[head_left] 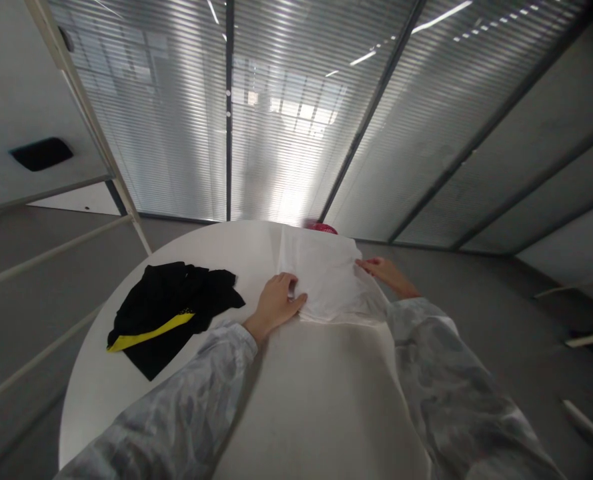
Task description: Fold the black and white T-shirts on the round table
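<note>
A folded white cloth [326,273] lies near the far edge of the round white table [276,387]. At its left border rests my left hand [279,300], thumb apart from the curled fingers and touching the fabric. My right hand [381,270] pinches the cloth's right edge between thumb and fingertips. To the left of my left hand is a crumpled black garment [176,300] with a yellow strip [151,331] across it. Whether the white cloth is a garment cannot be told from its folds.
Behind the table's far edge a red object [322,228] partly shows. A glass partition with blinds [286,133] stands beyond. On the left is a pale metal frame [51,260]; grey floor [481,300] lies to the right.
</note>
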`<state>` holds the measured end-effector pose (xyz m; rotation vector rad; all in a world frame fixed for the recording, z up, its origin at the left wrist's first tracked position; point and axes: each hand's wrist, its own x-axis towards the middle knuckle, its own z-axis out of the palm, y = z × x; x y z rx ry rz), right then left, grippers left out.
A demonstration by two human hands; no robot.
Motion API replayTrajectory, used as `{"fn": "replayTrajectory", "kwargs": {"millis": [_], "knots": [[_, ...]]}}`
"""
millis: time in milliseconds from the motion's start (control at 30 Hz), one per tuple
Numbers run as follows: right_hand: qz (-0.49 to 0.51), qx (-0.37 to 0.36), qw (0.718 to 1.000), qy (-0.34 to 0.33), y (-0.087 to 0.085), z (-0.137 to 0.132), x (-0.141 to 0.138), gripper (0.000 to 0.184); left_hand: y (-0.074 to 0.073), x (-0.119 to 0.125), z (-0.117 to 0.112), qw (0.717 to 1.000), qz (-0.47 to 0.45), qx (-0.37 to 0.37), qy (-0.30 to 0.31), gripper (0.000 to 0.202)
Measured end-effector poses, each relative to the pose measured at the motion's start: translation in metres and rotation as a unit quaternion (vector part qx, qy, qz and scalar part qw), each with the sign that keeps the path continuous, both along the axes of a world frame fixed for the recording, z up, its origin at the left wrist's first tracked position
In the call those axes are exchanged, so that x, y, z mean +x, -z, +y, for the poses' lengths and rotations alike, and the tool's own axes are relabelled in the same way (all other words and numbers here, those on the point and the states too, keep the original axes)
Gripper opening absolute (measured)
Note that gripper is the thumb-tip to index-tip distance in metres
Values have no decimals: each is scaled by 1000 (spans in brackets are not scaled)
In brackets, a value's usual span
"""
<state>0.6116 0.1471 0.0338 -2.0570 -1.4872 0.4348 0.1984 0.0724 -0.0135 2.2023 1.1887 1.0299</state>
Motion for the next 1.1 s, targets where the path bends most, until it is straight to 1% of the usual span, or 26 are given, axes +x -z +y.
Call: {"fn": "replayTrajectory", "kwargs": {"millis": [100, 167, 267, 333, 433, 500, 600, 633, 700, 733, 767, 800, 833, 900, 933, 1000, 1100], "knots": [[-45, -71, 996, -24, 3, -33, 1, 47, -1, 0, 0, 1000, 6, -2, -2, 35], [-53, -84, 995, -27, 5, -55, -1, 41, -1, 0, 0, 1000, 8, -2, 0, 35], [-32, -47, 998, -29, 8, -80, -2, 23, 1, 1, 1, 1000, 8, 2, 3, 35], [-1, 2, 1000, -23, 11, -93, 0, 20, 3, 1, 2, 1000, 7, 6, -1, 35], [39, 79, 996, 7, 16, -106, 7, 26, 4, 2, 2, 1000, 8, 11, -3, 34], [34, 82, 996, 16, 19, -112, 11, 28, 4, 2, 2, 1000, 7, 14, -3, 33], [-43, 37, 998, 25, 18, -117, 10, 27, 3, 1, 0, 1000, 5, 15, -2, 32], [-77, 35, 996, 36, 17, -117, 8, 28, 3, 1, 0, 1000, 4, 15, -1, 32], [-137, 75, 987, 43, 14, -115, -3, 33, 2, 1, -1, 1000, 1, 17, 0, 30], [-161, 109, 981, 24, 13, -112, -11, 37, 2, 1, -1, 1000, -1, 19, 2, 29], [-183, 142, 973, -12, 13, -109, -20, 42, 1, 1, -1, 1000, -3, 21, 4, 28], [-203, 165, 963, -61, 14, -106, -31, 49, 1, 1, -1, 1000, -6, 22, 6, 27], [-220, 172, 953, -117, 15, -102, -42, 55, 0, 1, -1, 1000, -8, 23, 8, 26], [-249, 139, 935, -213, 21, -95, -64, 68, -1, 0, -1, 1000, -12, 24, 16, 23], [-264, 109, 927, -244, 25, -93, -73, 74, -2, 0, -2, 999, -13, 24, 22, 21], [-295, 55, 915, -268, 32, -92, -87, 84, -3, -1, -3, 999, -15, 20, 38, 14], [-330, 21, 904, -271, 37, -98, -94, 91, -5, -2, -4, 998, -20, 11, 53, 9]]}}
